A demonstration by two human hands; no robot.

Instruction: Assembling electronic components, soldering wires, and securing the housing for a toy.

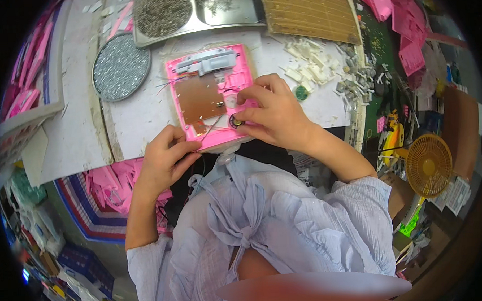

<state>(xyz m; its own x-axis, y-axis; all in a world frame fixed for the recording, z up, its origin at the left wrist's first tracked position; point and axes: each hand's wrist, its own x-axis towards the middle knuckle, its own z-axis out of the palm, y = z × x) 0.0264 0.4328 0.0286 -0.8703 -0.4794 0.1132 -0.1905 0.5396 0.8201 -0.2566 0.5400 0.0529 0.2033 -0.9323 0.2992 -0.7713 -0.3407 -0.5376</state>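
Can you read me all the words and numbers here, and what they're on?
None can be read.
White sheet below the yellow fan: marks too small and blurred.
Pink casing and brown board: no words I can make out.

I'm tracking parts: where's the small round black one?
In the head view, the round black part is at the right hand, below right of the brown board.

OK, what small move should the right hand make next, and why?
Probably press the small round black part gently down: the right hand has fingers on it, within the open pink plastic casing, and the left hand is at that casing's near-left corner.
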